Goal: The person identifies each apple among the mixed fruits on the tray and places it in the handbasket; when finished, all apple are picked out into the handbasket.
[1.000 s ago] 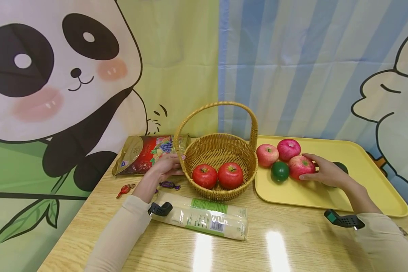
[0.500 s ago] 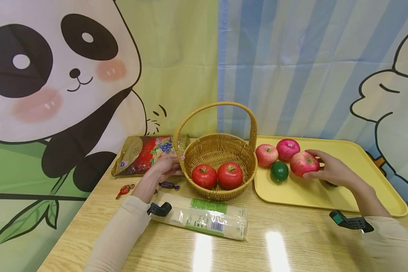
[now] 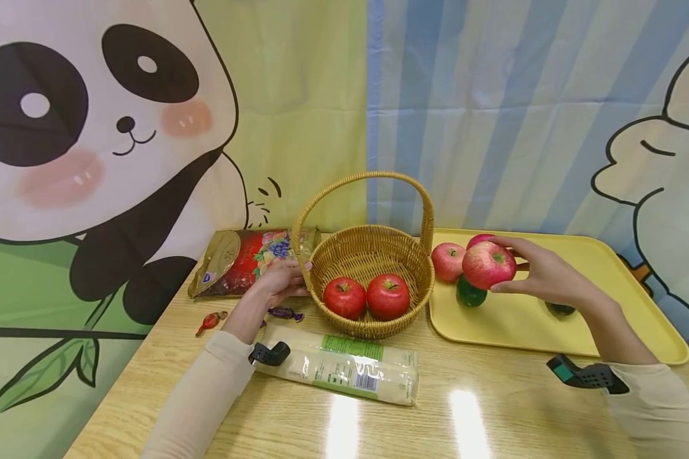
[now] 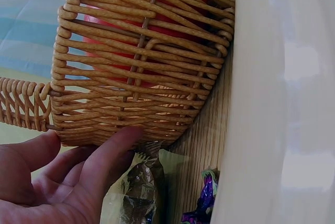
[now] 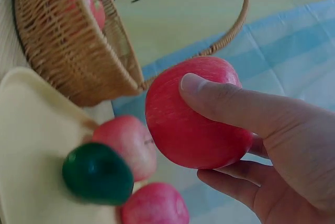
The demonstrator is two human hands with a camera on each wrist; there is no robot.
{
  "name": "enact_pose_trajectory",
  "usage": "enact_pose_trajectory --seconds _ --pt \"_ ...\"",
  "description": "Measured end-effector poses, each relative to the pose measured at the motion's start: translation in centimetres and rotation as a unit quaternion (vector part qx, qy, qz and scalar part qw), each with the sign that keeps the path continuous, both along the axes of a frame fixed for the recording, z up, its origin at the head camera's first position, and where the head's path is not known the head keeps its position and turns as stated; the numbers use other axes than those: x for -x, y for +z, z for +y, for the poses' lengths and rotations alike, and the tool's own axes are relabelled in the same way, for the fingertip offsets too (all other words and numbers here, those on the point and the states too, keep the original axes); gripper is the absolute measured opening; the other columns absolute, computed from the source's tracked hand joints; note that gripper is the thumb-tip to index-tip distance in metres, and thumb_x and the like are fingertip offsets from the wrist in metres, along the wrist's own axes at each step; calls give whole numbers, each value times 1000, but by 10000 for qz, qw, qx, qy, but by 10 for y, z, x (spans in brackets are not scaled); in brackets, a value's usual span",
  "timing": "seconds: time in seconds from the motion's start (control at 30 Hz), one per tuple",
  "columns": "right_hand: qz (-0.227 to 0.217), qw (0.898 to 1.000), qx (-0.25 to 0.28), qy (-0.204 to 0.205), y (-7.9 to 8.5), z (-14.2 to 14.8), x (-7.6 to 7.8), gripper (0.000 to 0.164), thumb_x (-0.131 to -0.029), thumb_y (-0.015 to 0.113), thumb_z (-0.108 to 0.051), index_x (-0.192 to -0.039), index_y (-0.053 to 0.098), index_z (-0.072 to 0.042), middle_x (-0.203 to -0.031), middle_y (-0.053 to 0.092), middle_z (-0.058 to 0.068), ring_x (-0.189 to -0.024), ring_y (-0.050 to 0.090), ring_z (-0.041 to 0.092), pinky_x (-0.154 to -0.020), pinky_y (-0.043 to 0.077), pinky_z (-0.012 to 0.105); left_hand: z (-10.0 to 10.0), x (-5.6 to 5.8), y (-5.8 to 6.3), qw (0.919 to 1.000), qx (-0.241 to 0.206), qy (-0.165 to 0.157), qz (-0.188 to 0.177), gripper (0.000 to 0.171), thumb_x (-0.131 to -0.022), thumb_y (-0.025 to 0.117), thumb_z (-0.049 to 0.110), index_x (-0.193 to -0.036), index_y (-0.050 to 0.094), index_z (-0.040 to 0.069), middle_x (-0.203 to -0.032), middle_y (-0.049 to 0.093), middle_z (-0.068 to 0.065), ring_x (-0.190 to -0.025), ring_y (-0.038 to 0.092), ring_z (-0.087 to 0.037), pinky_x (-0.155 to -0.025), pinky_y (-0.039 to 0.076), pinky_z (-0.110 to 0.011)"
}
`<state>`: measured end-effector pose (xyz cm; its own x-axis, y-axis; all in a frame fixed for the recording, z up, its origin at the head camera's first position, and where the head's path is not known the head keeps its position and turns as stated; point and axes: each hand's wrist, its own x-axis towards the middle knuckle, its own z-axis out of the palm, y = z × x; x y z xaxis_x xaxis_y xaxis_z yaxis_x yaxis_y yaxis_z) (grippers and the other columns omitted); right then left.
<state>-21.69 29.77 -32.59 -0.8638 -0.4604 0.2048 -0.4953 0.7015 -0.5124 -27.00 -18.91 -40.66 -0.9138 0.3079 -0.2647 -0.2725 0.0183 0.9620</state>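
My right hand [image 3: 542, 274] holds a red-pink apple [image 3: 488, 264] above the yellow tray [image 3: 603, 274]; in the right wrist view the thumb presses on one side of the apple [image 5: 196, 119], with fingers behind and below it. The left hand [image 3: 281, 280] rests against the left outer side of the wicker basket [image 3: 373, 329], near the foot of its arched handle. In the left wrist view its thumb and fairly straight fingers touch the woven wall [image 4: 141, 72]. Two red apples [image 3: 366, 297] sit side by side in the front of the basket.
On the tray are a pink apple [image 3: 448, 261], another partly hidden [image 3: 480, 240], and two dark green, rounded things [image 3: 471, 294]. A red-gold bag [image 3: 247, 261] lies behind the left hand. Wrapped candies [image 3: 285, 313] and a long clear-plastic package [image 3: 344, 366] lie on the table.
My right hand has lifted the apple off the tray, first slightly right, then left toward the basket. It now overlaps the other fruit. The left hand and basket have stayed put.
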Motion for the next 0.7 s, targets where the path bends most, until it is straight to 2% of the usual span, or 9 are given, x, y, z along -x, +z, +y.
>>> enact_pose_trajectory --seconds 0.13,0.2,0.3,0.43,0.53,0.7 --pt "-75 9996 135 217 5 -16 1 85 -76 84 -28 -145 41 -5 -136 52 12 -109 49 -2 -84 51 12 0 -1 0 10000 2 19 9 45 -105 42 16 -143 40 -9 -145 42 -31 -132 44 -43 -99 50 -50" --pt "-143 9994 161 270 7 -23 1 86 -76 84 -29 -146 40 -6 -136 52 11 -107 48 -7 -85 50 10 0 -1 -1 10000 9 25 24 46 -105 43 16 -142 40 -9 -144 42 -32 -132 45 -43 -98 51 -50" --pt "-190 9989 196 377 9 -34 3 86 -76 84 -28 -146 39 -5 -135 52 12 -110 53 4 -85 52 14 1 0 -1 10000 43 49 25 46 -104 44 18 -140 42 -10 -143 43 -32 -131 46 -42 -97 53 -48" --pt "-301 9966 399 653 9 -50 6 85 -76 84 -24 -145 39 -2 -135 52 15 -117 55 28 -86 58 30 1 0 -1 9999 53 121 -25 45 -104 45 18 -138 45 -11 -142 45 -31 -131 48 -41 -95 54 -46" --pt "-369 9947 506 820 8 -63 8 86 -75 85 -23 -145 39 -2 -137 50 16 -120 53 34 -86 58 39 1 0 -2 9999 54 114 -8 45 -104 44 18 -138 44 -11 -143 44 -32 -131 47 -41 -95 54 -46" --pt "-192 9957 281 861 8 -86 12 86 -75 85 -27 -145 41 -4 -138 50 17 -120 55 36 -89 57 46 1 0 -2 9999 84 89 38 44 -105 43 17 -140 43 -11 -143 44 -32 -131 46 -42 -98 52 -48"
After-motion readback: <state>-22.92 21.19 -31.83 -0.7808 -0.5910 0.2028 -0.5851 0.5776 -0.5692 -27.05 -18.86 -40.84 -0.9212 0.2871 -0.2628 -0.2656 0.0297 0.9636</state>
